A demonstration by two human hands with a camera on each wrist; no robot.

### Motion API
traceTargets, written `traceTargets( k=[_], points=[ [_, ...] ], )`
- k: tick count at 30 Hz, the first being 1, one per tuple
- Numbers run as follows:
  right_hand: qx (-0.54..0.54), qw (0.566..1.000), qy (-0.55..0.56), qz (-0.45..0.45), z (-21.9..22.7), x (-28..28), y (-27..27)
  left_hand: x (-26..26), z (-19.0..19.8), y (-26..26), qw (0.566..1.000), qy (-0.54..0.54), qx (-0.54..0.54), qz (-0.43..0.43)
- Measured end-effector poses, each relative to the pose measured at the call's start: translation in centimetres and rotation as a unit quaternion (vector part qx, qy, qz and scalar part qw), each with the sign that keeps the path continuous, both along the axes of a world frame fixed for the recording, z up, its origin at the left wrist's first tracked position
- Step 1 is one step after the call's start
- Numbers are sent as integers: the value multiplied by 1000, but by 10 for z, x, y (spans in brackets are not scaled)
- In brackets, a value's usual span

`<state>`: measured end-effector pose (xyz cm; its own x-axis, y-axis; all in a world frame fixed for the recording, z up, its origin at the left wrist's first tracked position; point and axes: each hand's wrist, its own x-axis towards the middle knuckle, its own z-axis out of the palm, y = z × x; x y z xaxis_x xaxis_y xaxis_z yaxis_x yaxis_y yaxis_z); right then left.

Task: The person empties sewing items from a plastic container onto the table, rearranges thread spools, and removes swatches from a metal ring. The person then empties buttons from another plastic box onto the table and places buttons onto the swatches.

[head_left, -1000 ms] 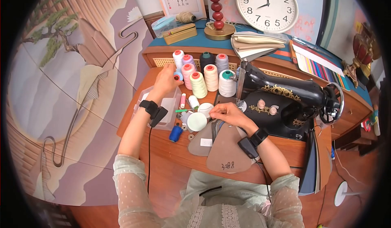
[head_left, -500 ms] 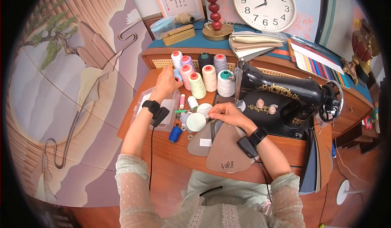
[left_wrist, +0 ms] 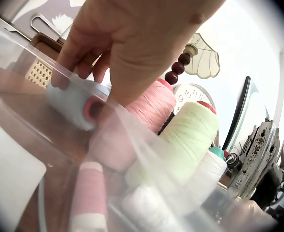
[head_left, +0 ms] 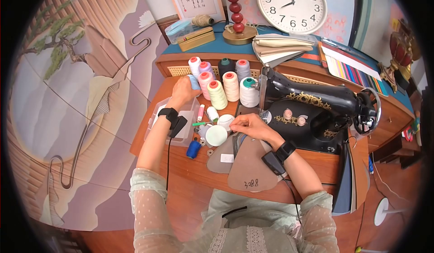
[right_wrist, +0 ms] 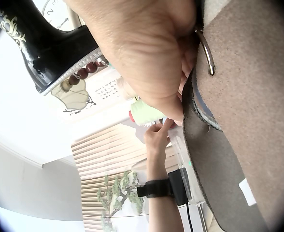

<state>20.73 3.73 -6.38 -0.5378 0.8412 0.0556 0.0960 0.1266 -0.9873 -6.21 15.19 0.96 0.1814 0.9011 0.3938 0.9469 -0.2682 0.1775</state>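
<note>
l grip [head_left: 182, 91] wraps blue spool [head_left: 194, 82], behind box [head_left: 193, 110] & next to pink spool [head_left: 206, 84]; prob. best held firm & moved slow so pink spool doesn't tip. r grip [head_left: 251, 125] rests by swatches [head_left: 253, 165], loosely bent, nothing seen in it. vs 0.5s ago, more blue shows in head view, red end hidden.

Clock [head_left: 292, 7]: big white one, I'm reading about eight on my feed
Lamp [head_left: 235, 9]: red beads stacked on a gold-coloured base
Left of lamp: gold-toned box [head_left: 195, 39], twine ball [head_left: 203, 20], blue-lidded tub [head_left: 178, 30]
Calligraphy [head_left: 194, 0]: framed, top cut off for me
Mural panel [head_left: 108, 140]: got a tree on it
Right of lamp: folded swatches [head_left: 276, 49], then a striped colour chart [head_left: 352, 71]
</note>
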Motion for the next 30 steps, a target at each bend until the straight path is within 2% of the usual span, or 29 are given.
traceTargets(
  k=[5, 11, 13, 14, 16, 17, 19, 20, 22, 26, 28, 30],
  points=[
    [3, 1000, -7, 1, -1, 0, 1, -9, 1, 6, 998, -9, -68, -15],
    [3, 1000, 4, 1, -1, 0, 0, -9, 18, 14, 989, -44, -140, 25],
    [3, 1000, 4, 0, -1, 0, 0, -6, 22, 20, 996, -86, -34, -12],
    [2, 1000, 7, 0, -1, 0, 0, -2, 25, 22, 996, -86, -35, -11],
    [-1, 1000, 10, 1, -2, -1, 0, 6, 30, 30, 984, -133, 46, -109],
    [3, 1000, 7, 1, -2, -1, 0, 9, 32, 34, 984, -134, 46, -109],
    [9, 1000, 2, -2, -1, 0, 1, 16, 35, 43, 976, -62, 77, -193],
    [11, 1000, -1, -5, -1, -1, 0, 18, 35, 48, 975, -63, 78, -196],
    [14, 1000, -1, -8, 0, -1, 0, 22, 35, 56, 980, 69, 9, -184],
    [16, 1000, 3, -10, -1, 0, -1, 27, 51, 65, 975, 69, -65, -202],
    [17, 1000, 3, -8, -2, 0, -1, 29, 59, 68, 967, 105, -159, -171],
    [16, 1000, 0, -9, -3, 0, 0, 31, 59, 70, 965, 117, -143, -186]
  ],
)
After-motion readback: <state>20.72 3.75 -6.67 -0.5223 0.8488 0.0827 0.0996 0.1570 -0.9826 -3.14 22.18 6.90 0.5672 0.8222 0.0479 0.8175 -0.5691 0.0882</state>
